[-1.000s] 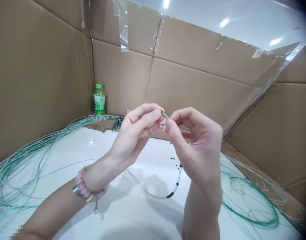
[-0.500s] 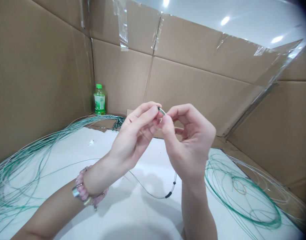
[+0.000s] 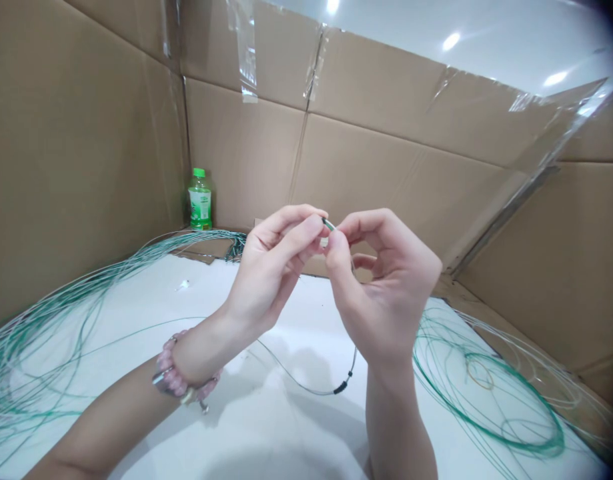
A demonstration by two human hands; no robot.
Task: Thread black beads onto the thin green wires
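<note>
Both hands are raised in the middle of the view, fingertips nearly meeting. My left hand (image 3: 269, 267) is closed, its thumb and index finger pinching a thin green-and-white cord (image 3: 329, 225) at a dark spot. Just to the right, my right hand (image 3: 386, 287) pinches the same cord between thumb and index finger. Only a short piece shows between the fingertips. Below the hands hangs a thin loop of cord (image 3: 306, 388) with a black wrapped section (image 3: 341, 387) and a smaller black knot. Whether it joins the pinched piece is hidden by my hands.
On the white tabletop (image 3: 206, 293), a big bundle of green and white cords (image 3: 86, 287) lies left. Coiled green cord (image 3: 551, 433) lies right. A green bottle (image 3: 200, 203) stands in the back left corner. Cardboard walls (image 3: 386, 153) enclose the table.
Both hands have shifted slightly to the right with the pinched cord, and the hanging black section has moved a little the same way. Both grips hold.
</note>
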